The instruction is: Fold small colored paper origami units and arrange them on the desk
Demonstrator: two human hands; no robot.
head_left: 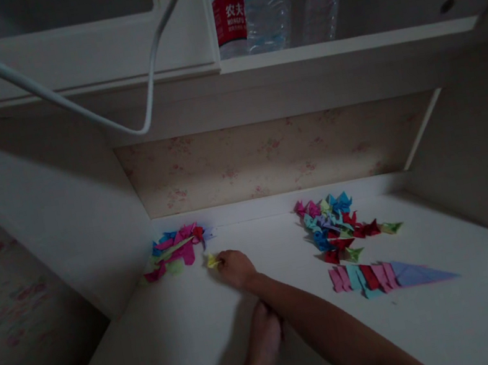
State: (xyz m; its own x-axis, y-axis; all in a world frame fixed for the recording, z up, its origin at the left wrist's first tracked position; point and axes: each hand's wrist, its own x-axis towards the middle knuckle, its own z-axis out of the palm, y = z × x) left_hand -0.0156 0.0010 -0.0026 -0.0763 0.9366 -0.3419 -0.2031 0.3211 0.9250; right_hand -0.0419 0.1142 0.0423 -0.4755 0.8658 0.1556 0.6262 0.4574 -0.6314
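My right hand (236, 269) reaches across to the left and pinches a small yellow folded paper piece (212, 261) just above or on the white tabletop. My left hand (265, 324) is closed beneath my right forearm; its fingers are partly hidden, and whatever they may hold does not show. Left of the yellow piece lies a pile of coloured folded papers (175, 251) in pink, blue, green and red. On the right is a heap of origami figures (337, 226) in several colours. Nearer to me, folded strips lie in a row (369, 277) beside a pointed purple paper (420, 272).
The white desk (272, 234) is enclosed by side panels and a floral back wall (268, 159). Overhead, a shelf (342, 45) holds plastic bottles (269, 2). A white cable (85, 113) hangs down at the upper left.
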